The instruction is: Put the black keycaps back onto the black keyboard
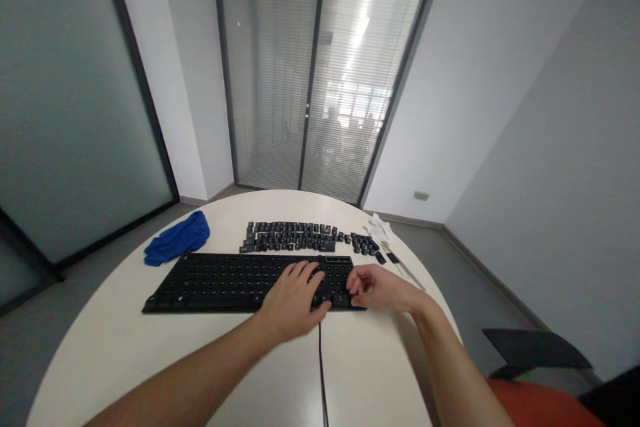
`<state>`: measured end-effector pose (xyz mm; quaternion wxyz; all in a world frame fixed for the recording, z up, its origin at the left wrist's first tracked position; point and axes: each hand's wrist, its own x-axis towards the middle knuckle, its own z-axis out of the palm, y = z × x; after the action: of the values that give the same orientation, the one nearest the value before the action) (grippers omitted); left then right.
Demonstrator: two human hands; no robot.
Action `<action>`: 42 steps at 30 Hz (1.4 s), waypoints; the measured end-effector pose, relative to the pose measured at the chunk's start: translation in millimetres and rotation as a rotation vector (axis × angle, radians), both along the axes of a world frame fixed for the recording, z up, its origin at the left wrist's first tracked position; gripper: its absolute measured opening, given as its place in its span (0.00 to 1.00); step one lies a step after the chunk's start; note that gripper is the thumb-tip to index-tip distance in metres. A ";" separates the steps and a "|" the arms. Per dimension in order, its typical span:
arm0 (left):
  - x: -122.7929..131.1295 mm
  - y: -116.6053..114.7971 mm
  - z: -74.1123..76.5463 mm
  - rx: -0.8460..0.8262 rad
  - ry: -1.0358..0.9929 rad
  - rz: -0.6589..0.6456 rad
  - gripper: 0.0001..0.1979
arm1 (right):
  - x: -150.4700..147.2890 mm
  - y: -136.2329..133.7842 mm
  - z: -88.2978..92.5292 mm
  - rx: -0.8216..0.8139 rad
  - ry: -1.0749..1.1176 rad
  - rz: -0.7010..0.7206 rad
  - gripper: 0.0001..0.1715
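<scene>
A black keyboard [215, 283] lies on the round white table, its key positions showing as small dark bumps. My left hand [295, 297] rests over its right half, palm down with fingers spread and holding nothing. At the keyboard's right edge, my right hand [367, 285] has its fingers curled together near the number pad; whatever is between the fingertips, if anything, is hidden. Behind the keyboard, loose black keycaps [290, 238] are laid out in rows, with a smaller group of keycaps [364, 244] to the right.
A blue cloth [179, 239] lies at the table's left. White crumpled tissue [380, 227] and a thin stick [407, 270] lie near the right edge. A black cable [323, 367] runs toward me across the table [370, 367]. An orange-red chair [540, 403] stands at lower right.
</scene>
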<state>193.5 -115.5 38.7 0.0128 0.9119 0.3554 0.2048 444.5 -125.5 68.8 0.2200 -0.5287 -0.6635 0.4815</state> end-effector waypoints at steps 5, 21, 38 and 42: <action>0.1 -0.3 -0.3 -0.002 0.003 0.009 0.25 | 3.8 3.1 -4.3 -0.022 0.025 0.009 0.20; -0.4 -1.5 1.5 -0.002 0.010 0.009 0.25 | -0.7 2.7 -4.0 -0.049 0.063 -0.031 0.24; -0.9 0.3 -0.5 -0.002 0.019 0.008 0.26 | 58.3 31.9 -30.1 0.430 -0.653 -0.816 0.22; -1.4 0.3 0.4 0.001 0.020 0.008 0.25 | 54.6 31.2 -29.0 0.355 -0.690 -0.772 0.21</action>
<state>192.0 -115.2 39.1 0.0080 0.9125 0.3592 0.1956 499.0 -94.4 39.8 0.2363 -0.8157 -0.5260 0.0449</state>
